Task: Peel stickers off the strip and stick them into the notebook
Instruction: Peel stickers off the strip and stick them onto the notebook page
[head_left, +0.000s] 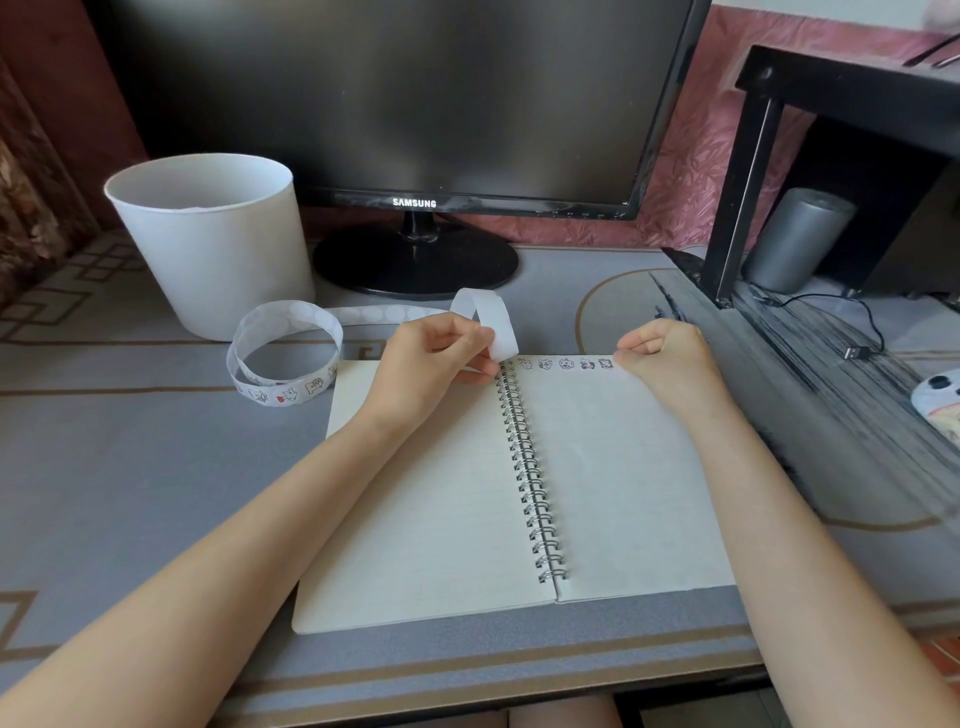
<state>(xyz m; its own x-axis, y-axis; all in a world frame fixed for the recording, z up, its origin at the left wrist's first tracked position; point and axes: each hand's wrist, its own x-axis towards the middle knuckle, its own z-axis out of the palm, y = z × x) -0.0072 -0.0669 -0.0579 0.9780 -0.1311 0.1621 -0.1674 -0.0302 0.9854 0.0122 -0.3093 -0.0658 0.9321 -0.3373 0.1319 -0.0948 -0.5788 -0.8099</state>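
An open spiral notebook (613, 483) lies flat on the desk, with a short row of cartoon stickers (566, 363) along the top edge of its right page. A long white sticker strip (283, 358) loops on the desk left of the notebook; its far end curls up over the top of the spiral. My left hand (434, 358) pinches that curled end of the strip. My right hand (662, 348) is curled into a loose fist at the top of the right page, its fingertips just right of the last sticker in the row.
A white bucket (218, 244) stands at the back left. A Samsung monitor (415, 104) on a round stand fills the back. A black shelf frame (748, 171), a grey cylinder (797, 239) and a USB cable (857, 351) are at the right.
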